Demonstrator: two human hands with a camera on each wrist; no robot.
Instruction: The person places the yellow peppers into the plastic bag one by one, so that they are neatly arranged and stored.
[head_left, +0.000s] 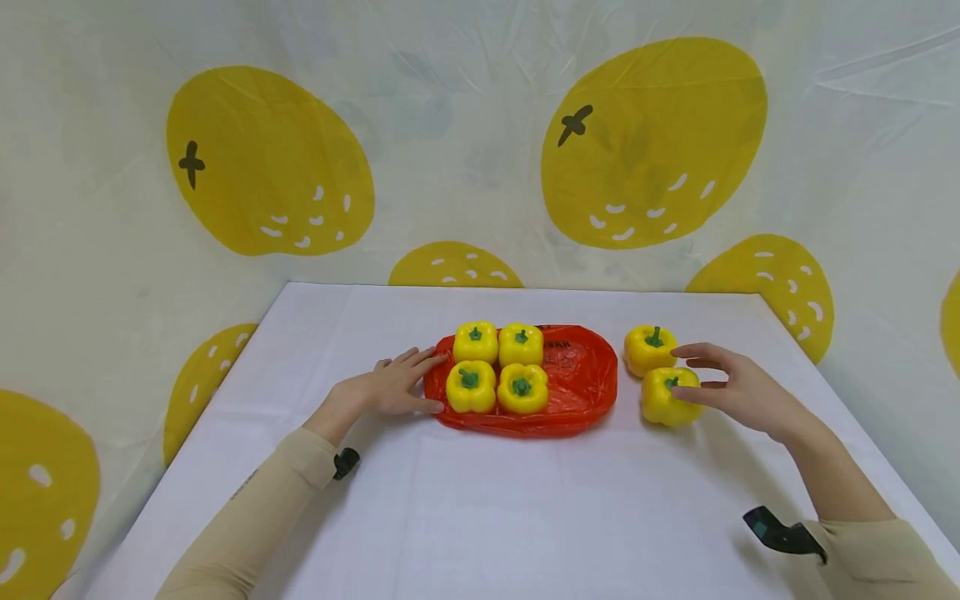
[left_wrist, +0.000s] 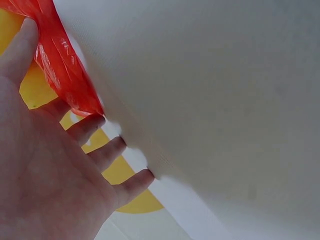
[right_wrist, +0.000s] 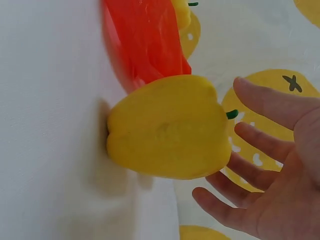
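Note:
Several yellow bell peppers (head_left: 523,388) with green stems stand in two rows on the left half of a red plastic bag (head_left: 577,379). My left hand (head_left: 386,386) rests at the bag's left edge, fingers spread, touching the red plastic. To the right of the bag, two more yellow peppers stand on the table, a rear one (head_left: 647,350) and a front one (head_left: 666,402). Around the top of the front pepper, my right hand (head_left: 738,392) hovers with thumb and fingers apart. In the right wrist view a gap shows between the thumb and that pepper (right_wrist: 167,127).
A white cloth covers the table (head_left: 480,508). Behind and beside it hangs a pale curtain (head_left: 457,125) printed with large yellow fruit. A dark wrist camera (head_left: 783,532) sticks out from the right sleeve, and another (head_left: 346,463) from the left.

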